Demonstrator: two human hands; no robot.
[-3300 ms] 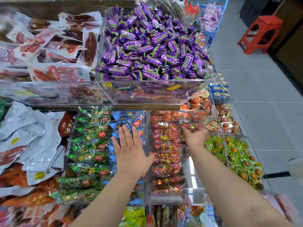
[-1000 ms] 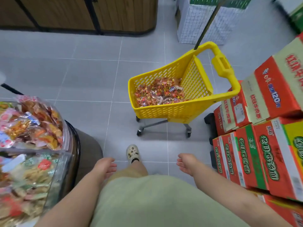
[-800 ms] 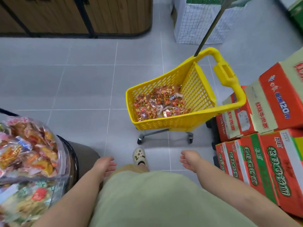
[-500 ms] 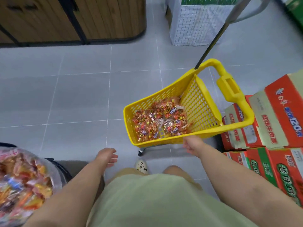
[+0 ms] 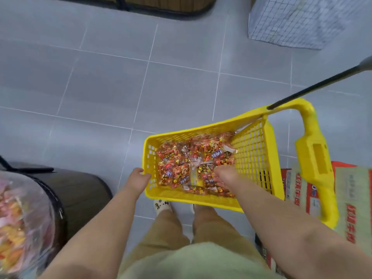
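Observation:
A yellow plastic shopping cart (image 5: 251, 141) stands on the grey tiled floor right in front of my feet. Its basket holds a heap of red and gold snack packets (image 5: 181, 166). My left hand (image 5: 138, 177) is at the basket's near left corner, fingers curled against the rim. My right hand (image 5: 223, 176) reaches down inside the basket, palm down, with its blurred fingers spread on the packets. It grips nothing that I can see.
Red and green cartons (image 5: 302, 190) are stacked just right of the cart behind its handle (image 5: 314, 158). A clear bin of snacks (image 5: 18, 218) on a dark round stand is at my left. A wire-mesh crate (image 5: 298, 19) stands far right; a dark pole (image 5: 314, 85) slants over the cart.
I stepped up to the cart and leaned over it. My right hand went from the near rim down into the packets. My left hand came forward to the basket's left corner.

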